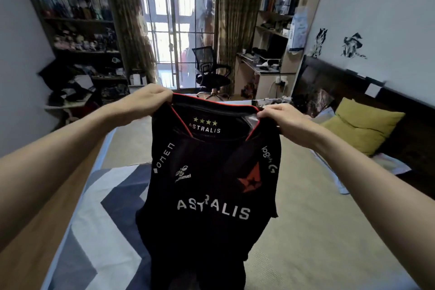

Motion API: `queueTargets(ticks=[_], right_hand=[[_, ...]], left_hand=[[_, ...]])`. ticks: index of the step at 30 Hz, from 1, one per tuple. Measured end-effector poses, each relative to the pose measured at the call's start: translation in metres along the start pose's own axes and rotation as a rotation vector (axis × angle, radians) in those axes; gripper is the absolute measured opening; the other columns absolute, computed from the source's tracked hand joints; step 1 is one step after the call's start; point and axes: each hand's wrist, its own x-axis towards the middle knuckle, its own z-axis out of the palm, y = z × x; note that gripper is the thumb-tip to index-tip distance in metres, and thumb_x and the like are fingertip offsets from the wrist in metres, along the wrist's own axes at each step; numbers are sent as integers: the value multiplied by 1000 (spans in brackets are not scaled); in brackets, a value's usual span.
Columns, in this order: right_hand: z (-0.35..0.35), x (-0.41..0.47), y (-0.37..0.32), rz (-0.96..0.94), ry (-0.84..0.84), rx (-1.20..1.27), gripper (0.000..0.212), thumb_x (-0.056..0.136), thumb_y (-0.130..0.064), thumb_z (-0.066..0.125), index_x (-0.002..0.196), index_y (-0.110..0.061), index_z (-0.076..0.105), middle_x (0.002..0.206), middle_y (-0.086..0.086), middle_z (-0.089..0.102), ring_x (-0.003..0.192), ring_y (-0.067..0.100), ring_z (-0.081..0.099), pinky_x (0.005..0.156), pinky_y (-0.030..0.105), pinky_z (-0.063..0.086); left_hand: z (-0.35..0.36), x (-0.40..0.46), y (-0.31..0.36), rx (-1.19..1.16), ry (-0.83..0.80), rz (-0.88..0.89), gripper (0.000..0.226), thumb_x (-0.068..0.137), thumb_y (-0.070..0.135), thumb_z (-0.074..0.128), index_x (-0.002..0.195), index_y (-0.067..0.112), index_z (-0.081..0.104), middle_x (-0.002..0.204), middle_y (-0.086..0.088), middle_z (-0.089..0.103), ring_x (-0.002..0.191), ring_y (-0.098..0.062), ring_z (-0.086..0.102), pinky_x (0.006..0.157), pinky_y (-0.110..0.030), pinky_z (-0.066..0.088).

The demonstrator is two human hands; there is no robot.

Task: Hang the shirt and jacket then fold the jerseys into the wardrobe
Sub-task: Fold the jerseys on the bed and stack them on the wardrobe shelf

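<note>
The bed [306,231] fills the near and middle ground and runs toward the far window; its mat is beige, with a blue, grey and white zigzag blanket [103,207] lying on its near left part. A dark headboard [329,82] stands along the right wall.

The black jersey [211,186] hangs at centre frame, held up above the bed by its 2 shoulders, front toward the camera. It carries white "ASTRALIS" lettering across the chest, a red star emblem on the right chest, and 4 gold stars inside the collar (red trim edges the neckline). Its lower part drops out of view at the near edge, so contact with the bed cannot be told.

A yellow-green pillow [362,122] lies on the right side of the bed, near the headboard. A black office chair [209,70] stands far off, in front of the window.

The left hand [146,99] has its grip clamped on the jersey's left shoulder seam, fingers curled round the cloth. The right hand [280,117] pinches the right shoulder seam likewise.
</note>
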Motion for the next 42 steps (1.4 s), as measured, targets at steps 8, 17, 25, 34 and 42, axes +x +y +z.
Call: queueTargets(ticks=[8,17,25,34,42], right_hand=[[-108,49,72,-227,65,-89,25,91,-37,74,82,-14,78,59,-14,56,55,-1,49,50,12,35],[-204,118,60,-424,239,-296,62,97,-52,61,69,3,52,62,3,40,54,6,36,51,29,26],[-244,55,42,-243,-62,-132,35,86,-42,79,100,-10,78,89,2,75,82,15,70,78,29,52],[-221,-43,19,-375,85,-3,19,82,-19,81,97,-8,79,87,5,74,71,7,70,60,14,54],[-208,-95,-19,-373,146,28,31,69,-26,88,88,-3,77,77,3,78,78,21,76,65,25,60]], left_hand=[[84,62,34,-77,-75,-16,32,107,31,47,104,10,72,93,2,72,86,-8,64,78,-22,50],[131,135,121,317,206,104,59,87,68,57,78,12,71,66,3,58,62,-10,53,60,-29,40],[105,109,146,88,-150,-13,32,84,15,79,116,14,75,112,-10,77,106,-28,73,97,-39,56],[114,35,145,-16,37,177,22,80,7,81,100,15,80,96,-5,80,87,-13,73,80,-23,59],[88,-24,171,1,0,345,23,87,-1,73,108,4,76,100,-8,79,91,-13,72,81,-18,56]])
